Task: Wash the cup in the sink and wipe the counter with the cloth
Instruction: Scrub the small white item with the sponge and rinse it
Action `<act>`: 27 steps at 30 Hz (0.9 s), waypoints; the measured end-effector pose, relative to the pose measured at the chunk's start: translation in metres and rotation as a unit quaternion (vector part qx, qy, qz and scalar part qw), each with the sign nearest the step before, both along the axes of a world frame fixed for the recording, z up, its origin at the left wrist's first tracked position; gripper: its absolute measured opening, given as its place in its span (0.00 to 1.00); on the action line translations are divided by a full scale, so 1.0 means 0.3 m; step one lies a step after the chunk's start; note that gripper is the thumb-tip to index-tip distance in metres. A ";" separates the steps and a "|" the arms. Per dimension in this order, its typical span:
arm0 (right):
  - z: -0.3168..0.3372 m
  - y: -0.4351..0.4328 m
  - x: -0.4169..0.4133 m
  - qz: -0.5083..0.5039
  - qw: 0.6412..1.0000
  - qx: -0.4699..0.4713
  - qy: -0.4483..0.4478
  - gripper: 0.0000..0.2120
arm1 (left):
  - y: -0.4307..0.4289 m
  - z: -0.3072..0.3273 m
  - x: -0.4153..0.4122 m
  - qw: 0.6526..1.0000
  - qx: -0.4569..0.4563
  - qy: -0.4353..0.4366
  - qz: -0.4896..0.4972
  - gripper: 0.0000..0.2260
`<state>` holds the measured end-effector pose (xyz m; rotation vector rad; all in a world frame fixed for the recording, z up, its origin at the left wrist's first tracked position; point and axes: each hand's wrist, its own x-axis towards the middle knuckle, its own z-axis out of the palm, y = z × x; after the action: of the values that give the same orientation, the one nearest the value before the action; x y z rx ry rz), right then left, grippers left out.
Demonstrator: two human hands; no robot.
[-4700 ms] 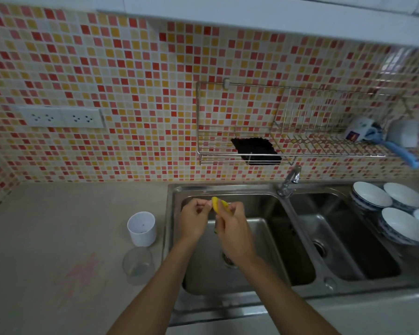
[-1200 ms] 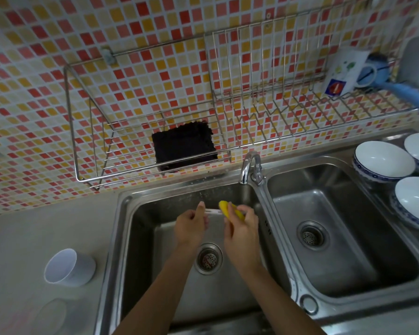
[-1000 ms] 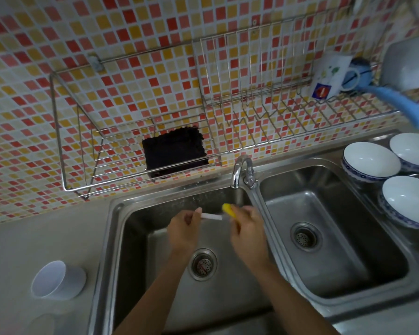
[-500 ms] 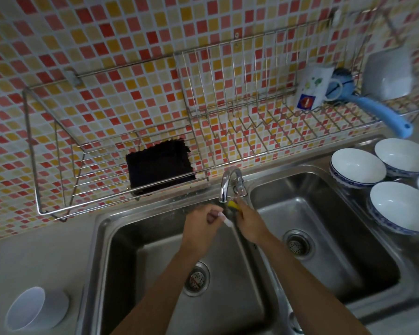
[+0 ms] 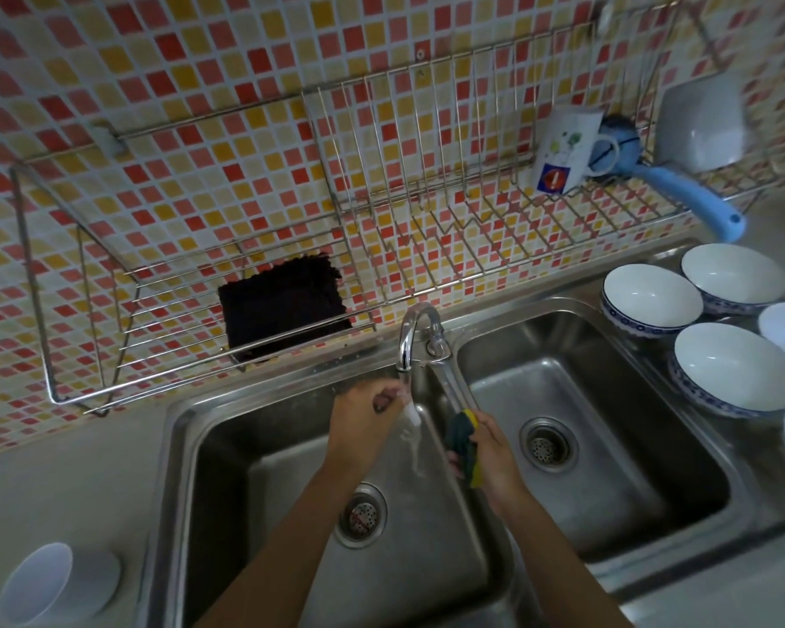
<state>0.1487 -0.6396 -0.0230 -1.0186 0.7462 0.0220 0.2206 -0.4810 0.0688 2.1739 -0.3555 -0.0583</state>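
A white cup (image 5: 60, 582) lies tipped on the counter at the lower left, away from both hands. The dark cloth (image 5: 284, 310) sits in the wire wall rack (image 5: 42, 310) above the left basin (image 5: 254, 469). Water runs from the tap (image 5: 415, 333). Under the stream, my left hand (image 5: 365, 410) has its fingers curled round a small thin white thing, mostly hidden. My right hand (image 5: 495, 451) grips a yellow and green sponge (image 5: 463, 439) just right of the stream, over the divider between the basins.
Several white bowls with blue rims (image 5: 735, 369) stand on the drainer right of the right basin (image 5: 585, 446). A printed mug (image 5: 563, 151), a blue-handled utensil (image 5: 685, 197) and a grey container (image 5: 703, 124) rest in the rack's right end.
Both hands moved up to the tap and water now runs over my left hand. My right hand drew apart to the right with the sponge. The view shifted closer and rightward.
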 end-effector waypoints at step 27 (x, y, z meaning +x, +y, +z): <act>0.147 0.171 0.118 0.143 0.987 -0.067 -0.024 0.08 | 0.465 -0.037 -0.158 0.985 0.102 0.000 0.141 0.06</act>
<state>0.1842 -0.5883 0.0210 -1.2437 0.5576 0.1962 0.1733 -0.3416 0.0575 2.4061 -0.0381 0.0661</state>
